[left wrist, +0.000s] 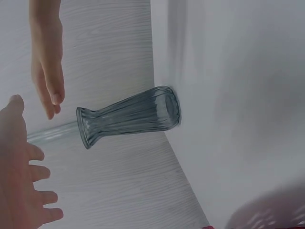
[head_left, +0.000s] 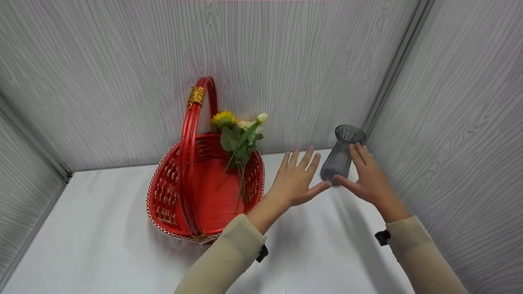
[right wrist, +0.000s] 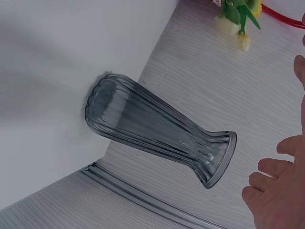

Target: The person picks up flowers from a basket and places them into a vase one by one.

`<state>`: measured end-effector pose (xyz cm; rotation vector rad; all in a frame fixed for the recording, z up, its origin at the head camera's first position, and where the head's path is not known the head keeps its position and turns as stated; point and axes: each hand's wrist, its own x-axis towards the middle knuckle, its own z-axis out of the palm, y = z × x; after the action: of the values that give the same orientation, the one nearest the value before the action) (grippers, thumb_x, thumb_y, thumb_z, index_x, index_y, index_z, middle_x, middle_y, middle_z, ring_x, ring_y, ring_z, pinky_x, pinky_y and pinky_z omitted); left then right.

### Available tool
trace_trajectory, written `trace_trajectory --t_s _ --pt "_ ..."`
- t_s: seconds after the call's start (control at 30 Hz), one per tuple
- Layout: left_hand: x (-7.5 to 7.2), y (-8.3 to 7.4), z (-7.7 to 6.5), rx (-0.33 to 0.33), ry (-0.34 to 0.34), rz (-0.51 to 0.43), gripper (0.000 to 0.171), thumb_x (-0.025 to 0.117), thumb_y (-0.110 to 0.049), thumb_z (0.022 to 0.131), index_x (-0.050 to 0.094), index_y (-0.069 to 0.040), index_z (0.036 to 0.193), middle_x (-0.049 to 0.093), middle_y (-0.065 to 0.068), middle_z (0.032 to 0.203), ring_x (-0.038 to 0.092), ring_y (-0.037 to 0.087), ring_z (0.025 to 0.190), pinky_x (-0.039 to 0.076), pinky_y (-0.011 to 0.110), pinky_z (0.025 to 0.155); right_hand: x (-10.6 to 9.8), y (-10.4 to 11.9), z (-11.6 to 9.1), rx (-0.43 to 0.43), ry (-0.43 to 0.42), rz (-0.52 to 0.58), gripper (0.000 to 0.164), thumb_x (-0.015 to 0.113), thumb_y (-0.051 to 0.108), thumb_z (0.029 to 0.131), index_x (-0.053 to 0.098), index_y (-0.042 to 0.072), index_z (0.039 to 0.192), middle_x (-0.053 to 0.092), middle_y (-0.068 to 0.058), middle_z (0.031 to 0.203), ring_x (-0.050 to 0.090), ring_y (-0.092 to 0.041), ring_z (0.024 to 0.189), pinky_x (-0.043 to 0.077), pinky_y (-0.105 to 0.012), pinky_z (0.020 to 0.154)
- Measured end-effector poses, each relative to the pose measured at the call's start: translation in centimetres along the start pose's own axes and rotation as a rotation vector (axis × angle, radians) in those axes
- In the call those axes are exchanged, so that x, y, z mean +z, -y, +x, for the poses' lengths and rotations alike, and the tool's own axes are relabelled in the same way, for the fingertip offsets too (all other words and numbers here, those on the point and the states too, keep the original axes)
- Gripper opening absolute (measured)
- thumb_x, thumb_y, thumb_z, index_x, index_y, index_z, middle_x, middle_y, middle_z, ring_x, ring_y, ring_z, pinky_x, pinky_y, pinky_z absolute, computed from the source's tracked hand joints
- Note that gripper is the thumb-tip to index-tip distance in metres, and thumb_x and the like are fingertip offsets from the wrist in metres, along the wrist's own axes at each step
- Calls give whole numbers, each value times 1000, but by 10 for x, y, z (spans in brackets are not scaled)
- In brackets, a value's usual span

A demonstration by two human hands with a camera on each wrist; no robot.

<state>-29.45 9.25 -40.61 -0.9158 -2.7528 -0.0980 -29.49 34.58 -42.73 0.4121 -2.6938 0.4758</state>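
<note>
A fluted grey-blue glass vase (head_left: 336, 162) with a flared rim stands upright on the white table at the back right. My right hand (head_left: 367, 179) is held beside it, fingers extended and overlapping the vase's right side in the head view. In the right wrist view, a gap shows between the vase's rim (right wrist: 226, 160) and the fingers of this hand (right wrist: 276, 186). To the left of the vase, my left hand (head_left: 297, 179) hovers with fingers spread and thumb pointing at the vase (left wrist: 131, 114). Both hands hold nothing.
A red woven basket (head_left: 153, 200) with a tall arched handle stands left of my left hand. Artificial flowers lean inside it: a yellow sunflower (head_left: 224, 118) and pale blooms (head_left: 262, 118) on green stems. Grey wood-grain panels (head_left: 286, 61) wall the table (head_left: 102, 253) at the back and sides.
</note>
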Motion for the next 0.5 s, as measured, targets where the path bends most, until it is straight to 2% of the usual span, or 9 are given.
trace_trajectory --t_s 0.27,0.5 --pt "5 -8 27 45 -46 42 85 20 -72 98 25 -14 159 24 8 166 20 33 152 20 48 123 -2 -21 13 3 31 -61 102 66 58 89 16 2 159 17 -26 163 17 -48 149 31 -67 110" --pt "12 -13 43 44 -27 31 83 19 -70 99 24 -14 160 21 7 166 16 32 154 15 45 125 -9 -39 19 45 76 -90 105 63 62 90 12 0 159 12 -26 164 20 -49 147 30 -67 111"
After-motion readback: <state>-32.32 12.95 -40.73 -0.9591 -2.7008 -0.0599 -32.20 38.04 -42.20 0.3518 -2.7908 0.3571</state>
